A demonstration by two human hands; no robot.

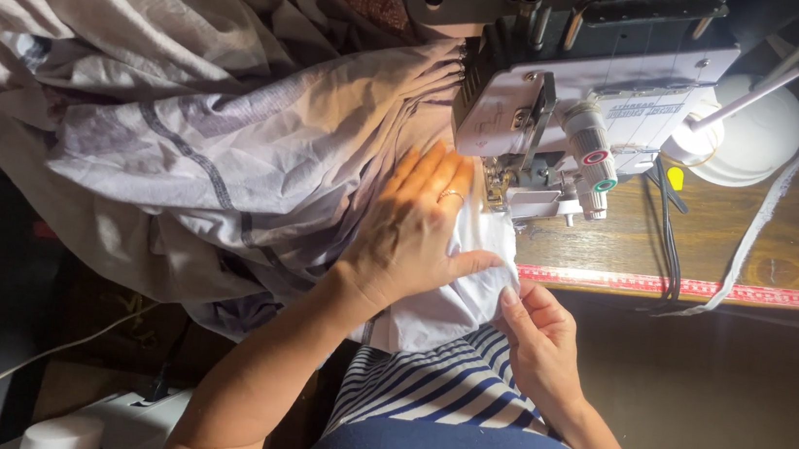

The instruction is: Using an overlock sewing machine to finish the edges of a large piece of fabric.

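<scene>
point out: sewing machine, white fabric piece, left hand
sewing machine (589, 87): head view, on its white front housing.
white fabric piece (436, 306): head view, on the fold below the thumb.
left hand (409, 230): head view, on the back of the hand, flat on the cloth.

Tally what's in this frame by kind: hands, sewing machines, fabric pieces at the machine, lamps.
Hands: 2 (left hand, right hand)
Sewing machine: 1
Fabric pieces: 2 (grey patterned fabric, white fabric)
White lamp: 1
Total: 6

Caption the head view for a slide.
Left hand flattens pale fabric at the sewing machine; right hand pinches its edge.
</scene>
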